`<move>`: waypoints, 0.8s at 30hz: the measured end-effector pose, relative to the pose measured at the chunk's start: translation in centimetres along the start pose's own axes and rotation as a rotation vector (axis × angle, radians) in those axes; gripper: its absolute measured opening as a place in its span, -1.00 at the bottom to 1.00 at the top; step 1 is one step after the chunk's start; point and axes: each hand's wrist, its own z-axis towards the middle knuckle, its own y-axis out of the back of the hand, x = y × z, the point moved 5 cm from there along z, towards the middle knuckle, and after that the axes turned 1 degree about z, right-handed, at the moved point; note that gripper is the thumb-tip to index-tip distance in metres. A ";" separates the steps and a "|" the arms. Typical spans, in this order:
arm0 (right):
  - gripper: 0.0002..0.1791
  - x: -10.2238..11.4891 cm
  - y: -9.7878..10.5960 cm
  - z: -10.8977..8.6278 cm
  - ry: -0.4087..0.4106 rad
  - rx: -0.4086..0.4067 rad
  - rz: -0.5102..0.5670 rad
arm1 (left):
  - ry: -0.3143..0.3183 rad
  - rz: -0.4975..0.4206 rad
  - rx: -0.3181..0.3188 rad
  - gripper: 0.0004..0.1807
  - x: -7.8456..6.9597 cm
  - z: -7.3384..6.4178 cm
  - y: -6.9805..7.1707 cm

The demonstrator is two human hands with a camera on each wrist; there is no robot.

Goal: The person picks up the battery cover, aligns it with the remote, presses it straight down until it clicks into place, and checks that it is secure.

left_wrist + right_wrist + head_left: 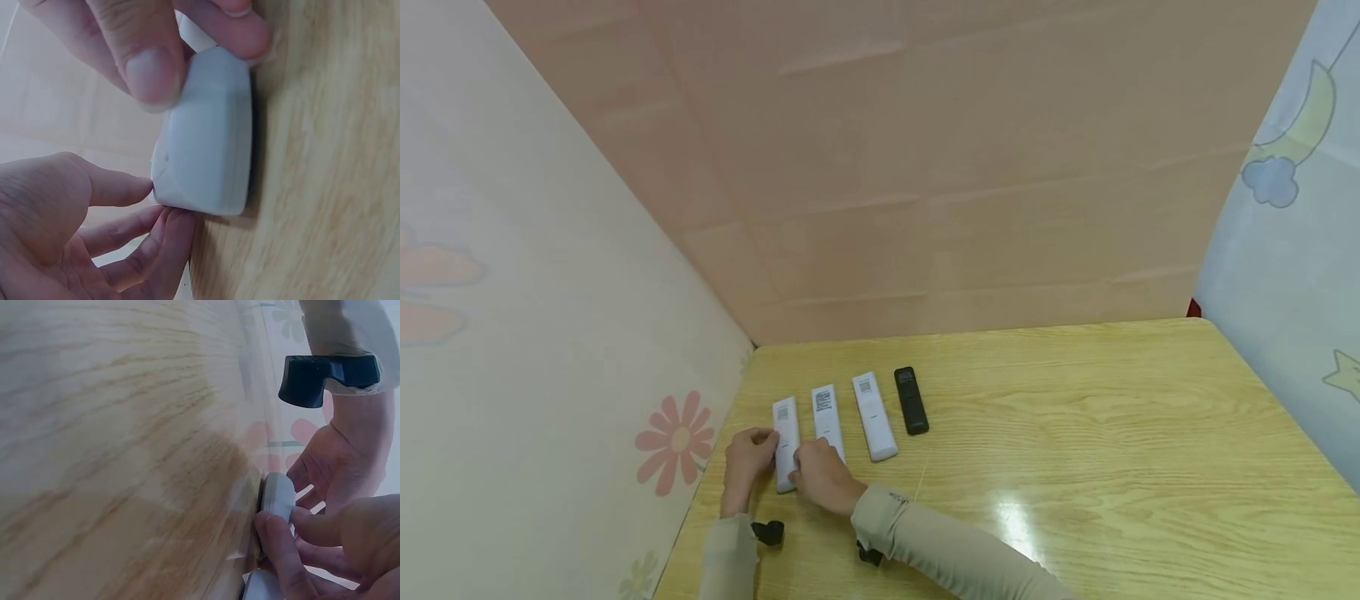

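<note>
Leftmost in a row of remote controls lies a white remote control point(786, 450), label side up on the table. My left hand point(749, 460) pinches its left edge with thumb and fingertips. From the other side my right hand point(824, 477) grips its lower right edge, thumb on the upper face. In the left wrist view the end of the white remote control point(206, 140) is close up, between both hands. Beside it lies a second white remote control point(825, 417), its lower part covered by my right hand in the head view.
Farther right lie a third white remote control point(874, 417) and a black remote control point(912, 401). The wooden table point(1075, 433) reaches far to the right. A flower-printed wall point(587, 333) runs close along the left side, and a plain brownish wall point(962, 208) stands behind.
</note>
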 end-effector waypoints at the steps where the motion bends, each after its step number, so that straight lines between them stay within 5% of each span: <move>1: -0.69 0.0 0.1 0.0 0.005 -0.004 -0.006 | 0.000 0.001 0.000 -0.58 0.0 0.0 0.0; 18: -0.66 0.0 2.5 -1.0 0.095 -0.033 0.046 | -0.098 0.094 0.077 -0.44 -1.4 -0.3 -0.1; 24: -0.80 -0.7 4.1 -1.2 0.106 -0.058 -0.069 | -0.111 0.173 0.037 -0.42 -2.4 -0.4 -0.3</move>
